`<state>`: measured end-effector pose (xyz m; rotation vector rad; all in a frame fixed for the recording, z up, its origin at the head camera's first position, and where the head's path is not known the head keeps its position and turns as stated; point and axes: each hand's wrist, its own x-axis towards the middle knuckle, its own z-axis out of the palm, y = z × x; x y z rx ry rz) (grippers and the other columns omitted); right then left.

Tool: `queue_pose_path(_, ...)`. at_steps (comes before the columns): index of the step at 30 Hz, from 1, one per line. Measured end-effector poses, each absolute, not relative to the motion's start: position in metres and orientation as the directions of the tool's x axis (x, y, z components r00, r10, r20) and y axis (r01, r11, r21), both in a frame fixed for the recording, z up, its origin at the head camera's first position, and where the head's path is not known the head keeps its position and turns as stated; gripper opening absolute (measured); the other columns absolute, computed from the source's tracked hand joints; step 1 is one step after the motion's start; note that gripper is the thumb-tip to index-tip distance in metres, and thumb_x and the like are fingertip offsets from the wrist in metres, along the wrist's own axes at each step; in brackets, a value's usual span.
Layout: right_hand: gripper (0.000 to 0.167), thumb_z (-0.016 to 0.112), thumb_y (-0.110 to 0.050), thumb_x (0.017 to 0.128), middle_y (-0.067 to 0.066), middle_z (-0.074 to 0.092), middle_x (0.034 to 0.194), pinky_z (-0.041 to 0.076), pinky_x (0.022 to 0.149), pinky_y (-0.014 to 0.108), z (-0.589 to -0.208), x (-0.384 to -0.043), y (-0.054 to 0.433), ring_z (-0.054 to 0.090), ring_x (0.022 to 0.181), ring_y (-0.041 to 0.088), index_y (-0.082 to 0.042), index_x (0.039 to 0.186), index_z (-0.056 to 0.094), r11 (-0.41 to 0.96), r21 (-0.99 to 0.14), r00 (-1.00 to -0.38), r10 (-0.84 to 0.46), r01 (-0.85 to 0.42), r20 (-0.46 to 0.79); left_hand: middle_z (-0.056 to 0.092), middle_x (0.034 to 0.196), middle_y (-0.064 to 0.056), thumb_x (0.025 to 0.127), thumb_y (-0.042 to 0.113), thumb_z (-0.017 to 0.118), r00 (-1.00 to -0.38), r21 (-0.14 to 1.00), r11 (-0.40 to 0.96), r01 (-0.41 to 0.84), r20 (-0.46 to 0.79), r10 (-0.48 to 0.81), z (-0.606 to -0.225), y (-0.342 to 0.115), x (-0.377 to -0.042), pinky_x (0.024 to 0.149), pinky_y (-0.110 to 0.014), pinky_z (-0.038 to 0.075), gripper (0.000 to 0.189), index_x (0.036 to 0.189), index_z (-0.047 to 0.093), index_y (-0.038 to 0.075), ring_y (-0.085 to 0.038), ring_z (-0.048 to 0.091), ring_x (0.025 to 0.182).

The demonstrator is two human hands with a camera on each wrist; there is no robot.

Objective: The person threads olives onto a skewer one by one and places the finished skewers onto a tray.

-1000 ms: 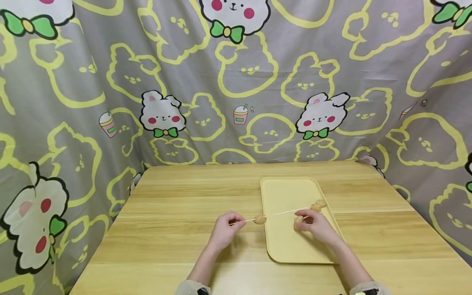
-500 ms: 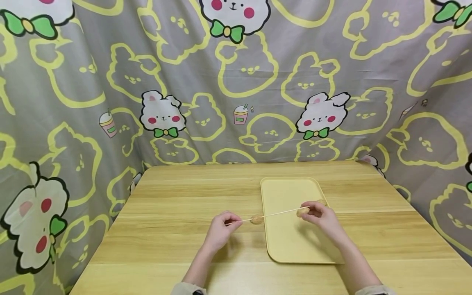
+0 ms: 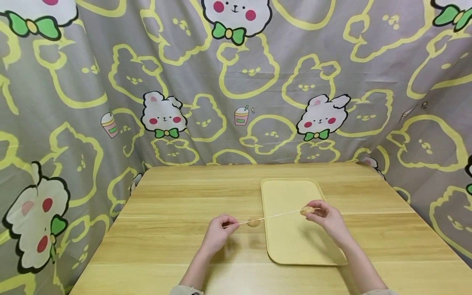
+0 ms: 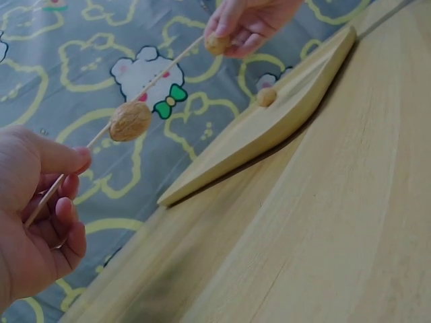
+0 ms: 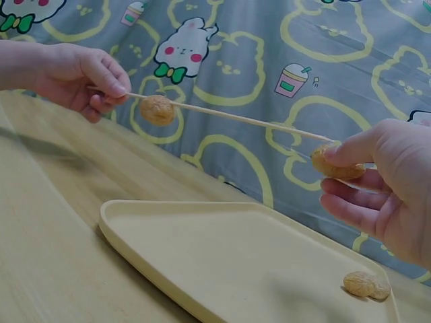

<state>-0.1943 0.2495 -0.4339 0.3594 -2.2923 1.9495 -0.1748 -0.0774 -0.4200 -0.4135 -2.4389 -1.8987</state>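
Note:
My left hand (image 3: 216, 232) pinches a thin wooden skewer (image 3: 281, 214) near one end. A wrinkled golden-brown ball of food (image 3: 253, 222) is threaded on it, a short way beyond the fingers. With thumb and fingertips, my right hand (image 3: 329, 221) pinches a second such ball (image 5: 337, 163) at the skewer's other end. Whether the skewer pierces this second ball, I cannot tell. Both hands hover above table height, the right one over the tray (image 3: 285, 246). Two similar balls (image 5: 367, 285) lie touching in a corner of the tray in the right wrist view; the right hand hides them in the head view.
The pale yellow tray has a low raised rim and lies on the right half of the wooden table (image 3: 177, 196). A grey curtain (image 3: 206, 82) with a cartoon print hangs behind the table and along both sides.
My right hand has lifted its ball from below the skewer up to the skewer's far end and shifted right. My left hand, with the skewer and threaded ball, has moved slightly left and down.

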Motion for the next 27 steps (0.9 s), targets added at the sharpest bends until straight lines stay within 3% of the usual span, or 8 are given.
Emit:
queue_pose_path(11,0.033,0.063,0.005,0.084,0.0,0.065,0.092,0.053,0.072,0.027,-0.435,-0.194,0.252,0.064,0.083,0.01,0.018,0.107,0.044,0.005,-0.967,-0.959,-0.124,-0.256,0.253,0.06,0.082,-0.009,0.084,-0.005,0.061,-0.965,0.947,0.236,0.217,0.171,0.199,-0.419,-0.079,-0.173,0.067,-0.02,0.046,0.007,0.084,0.063,-0.012,-0.017,0.053,0.078)
queue_pose_path(20,0.032,0.061,0.008,0.084,0.002,0.064,0.093,0.053,0.073,0.028,-0.435,-0.194,0.251,0.064,0.083,0.01,0.02,0.107,0.043,-0.018,-0.961,-0.952,-0.132,-0.276,0.276,0.06,0.081,-0.009,0.083,-0.002,0.064,-0.966,0.94,0.264,0.214,0.164,0.202,-0.43,-0.083,-0.177,0.064,-0.022,0.045,0.006,0.082,0.064,-0.008,-0.016,0.052,0.075)
queue_pose_path(27,0.03,0.06,0.007,0.085,0.002,0.063,0.094,0.053,0.073,0.029,-0.438,-0.195,0.251,0.064,0.082,0.011,0.02,0.106,0.044,0.001,-0.949,-0.938,-0.157,-0.314,0.31,0.06,0.081,-0.004,0.083,0.004,0.067,-0.966,0.931,0.286,0.228,0.179,0.189,-0.45,-0.086,-0.189,0.069,-0.023,0.047,0.006,0.081,0.066,-0.002,-0.014,0.054,0.078)
